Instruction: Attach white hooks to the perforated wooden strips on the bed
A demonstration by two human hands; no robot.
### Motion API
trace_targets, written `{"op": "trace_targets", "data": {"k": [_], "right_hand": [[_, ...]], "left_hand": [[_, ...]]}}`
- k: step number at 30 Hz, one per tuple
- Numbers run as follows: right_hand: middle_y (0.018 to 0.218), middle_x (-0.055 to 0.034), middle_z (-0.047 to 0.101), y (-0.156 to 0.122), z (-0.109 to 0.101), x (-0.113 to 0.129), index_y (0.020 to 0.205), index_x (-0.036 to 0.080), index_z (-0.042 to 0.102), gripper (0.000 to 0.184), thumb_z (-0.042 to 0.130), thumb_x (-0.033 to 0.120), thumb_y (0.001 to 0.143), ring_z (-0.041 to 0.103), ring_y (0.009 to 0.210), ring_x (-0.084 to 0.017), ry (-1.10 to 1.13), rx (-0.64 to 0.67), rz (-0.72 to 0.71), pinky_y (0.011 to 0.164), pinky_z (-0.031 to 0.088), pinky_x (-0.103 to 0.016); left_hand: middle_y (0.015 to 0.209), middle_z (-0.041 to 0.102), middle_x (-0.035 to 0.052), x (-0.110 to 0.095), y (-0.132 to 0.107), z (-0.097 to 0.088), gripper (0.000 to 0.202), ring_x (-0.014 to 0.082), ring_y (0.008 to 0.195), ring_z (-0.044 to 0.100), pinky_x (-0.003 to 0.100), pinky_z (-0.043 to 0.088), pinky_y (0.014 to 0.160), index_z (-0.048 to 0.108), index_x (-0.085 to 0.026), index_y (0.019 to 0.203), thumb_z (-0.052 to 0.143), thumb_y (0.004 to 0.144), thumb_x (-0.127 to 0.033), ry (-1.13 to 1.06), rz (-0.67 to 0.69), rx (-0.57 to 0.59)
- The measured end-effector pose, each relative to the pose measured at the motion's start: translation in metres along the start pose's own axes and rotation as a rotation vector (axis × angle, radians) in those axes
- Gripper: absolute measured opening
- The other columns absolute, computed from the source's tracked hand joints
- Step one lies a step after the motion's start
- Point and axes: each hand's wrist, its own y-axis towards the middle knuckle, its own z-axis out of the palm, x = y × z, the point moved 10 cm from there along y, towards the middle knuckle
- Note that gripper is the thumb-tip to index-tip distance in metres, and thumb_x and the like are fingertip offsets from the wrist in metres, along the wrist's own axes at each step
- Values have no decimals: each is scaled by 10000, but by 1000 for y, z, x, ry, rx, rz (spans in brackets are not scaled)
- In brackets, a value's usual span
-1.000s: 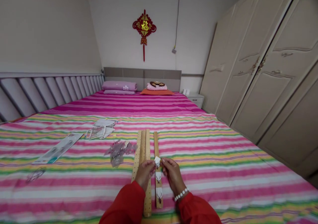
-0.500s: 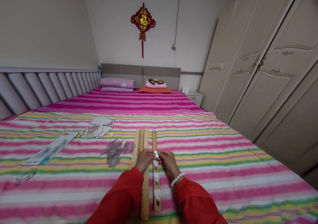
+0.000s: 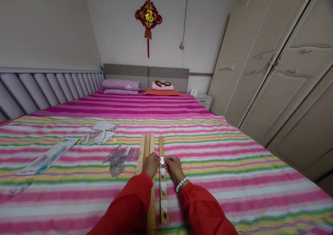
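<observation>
Between my left hand [image 3: 151, 165] and my right hand [image 3: 174, 166] is a small white hook [image 3: 162, 160], pinched from both sides by the fingertips. It is over a narrow wooden strip [image 3: 161, 144]; whether it touches the wood I cannot tell. Nearer to me, 3 more white hooks [image 3: 163, 187] sit in a row along the same strip, their metal ends towards me. Left of it, partly under my left hand and sleeve, lie several wooden strips with rows of small holes [image 3: 151, 200].
Left of the strips is a pile of clear plastic pieces [image 3: 118, 160]. Behind it lie white packets [image 3: 102, 132]. Farther left are a long packaging card [image 3: 49, 156] and a thin wire-like loop [image 3: 20, 188]. All rest on a striped bedsheet [image 3: 234, 179]; a wardrobe [image 3: 283, 85] stands on the right.
Both hands stay pinched at the white hook, with only a slight shift of the fingers. The whole view has tilted a little; the strips and hooks keep their places on the bed.
</observation>
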Motion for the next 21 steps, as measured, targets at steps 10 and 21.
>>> {"op": "trace_targets", "data": {"k": [10,21], "right_hand": [[390,28,568,6,-1,-4,541,148,626,147,716,264,527,463,357,-86,-27,-23,12,379,352,-206],[382,41,545,4,-2,-5,568,150,621,148,707,263,526,431,351,-73,-22,-45,28,370,312,-197]], "left_hand": [[767,682,26,-15,-6,3,102,125,704,602,221,395,639,640,-173,793,540,785,-154,199,66,24],[797,650,35,-22,-11,5,143,129,721,573,233,400,671,644,-154,822,507,809,-116,278,142,-12]]}}
